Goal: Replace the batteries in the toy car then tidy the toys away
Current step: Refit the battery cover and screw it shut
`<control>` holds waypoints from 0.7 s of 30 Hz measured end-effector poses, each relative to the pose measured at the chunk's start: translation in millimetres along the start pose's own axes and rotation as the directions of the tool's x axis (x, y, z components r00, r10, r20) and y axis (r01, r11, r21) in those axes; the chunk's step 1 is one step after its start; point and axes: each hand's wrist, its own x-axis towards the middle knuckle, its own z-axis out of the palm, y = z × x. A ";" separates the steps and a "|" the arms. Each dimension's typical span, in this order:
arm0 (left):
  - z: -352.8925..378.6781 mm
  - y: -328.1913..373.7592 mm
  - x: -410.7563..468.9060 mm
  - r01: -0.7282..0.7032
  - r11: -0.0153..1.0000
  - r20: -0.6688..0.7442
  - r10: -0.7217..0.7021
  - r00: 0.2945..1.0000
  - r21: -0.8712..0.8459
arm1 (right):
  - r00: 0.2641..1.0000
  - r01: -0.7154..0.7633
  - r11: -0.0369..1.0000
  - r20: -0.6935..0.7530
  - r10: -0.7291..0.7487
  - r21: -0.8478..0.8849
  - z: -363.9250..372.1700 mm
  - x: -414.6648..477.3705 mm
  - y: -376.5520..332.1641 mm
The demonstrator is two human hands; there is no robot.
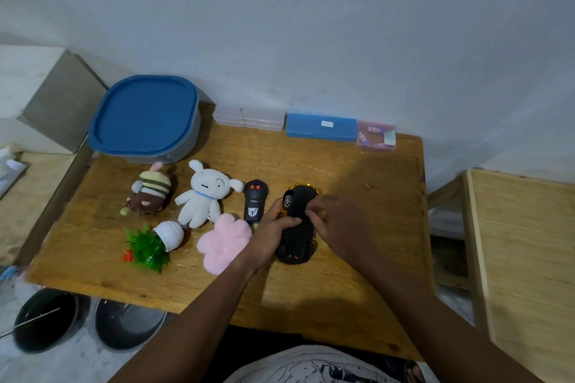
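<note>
The car (297,224) lies belly-up on the desk (357,274), black underside showing, gold at its edges. The left hand (272,236) clasps its side. The right hand (337,227) pinches at its underside.

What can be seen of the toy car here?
The black and gold plastic toy car lies flipped on the wooden table, dark underside up, wheels showing, gold nose pointing away. The left hand grips its left side; the right hand presses fingertips on the underside. No batteries are visible.
</note>
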 end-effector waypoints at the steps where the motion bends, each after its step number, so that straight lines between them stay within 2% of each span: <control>1: 0.3 -0.6 -0.1 0.001 1.000 -0.001 -0.001 1.000 -0.009 | 1.000 -0.016 0.999 0.008 0.016 0.030 -0.7 0.3 0.4; 4: 0.8 -1.6 -0.2 0.012 1.000 0.003 -0.012 1.000 -0.027 | 0.999 -0.041 0.994 0.022 0.038 0.104 -2.7 0.2 -0.1; 11: 1.3 -1.1 -1.2 0.042 0.998 0.015 -0.042 0.999 -0.045 | 0.994 -0.106 0.984 0.044 0.100 0.142 -4.4 1.3 -1.5; 21: 4.6 1.0 -5.5 0.113 0.987 0.023 -0.111 0.994 -0.113 | 0.990 -0.047 0.991 0.141 0.029 0.127 -12.1 5.4 2.6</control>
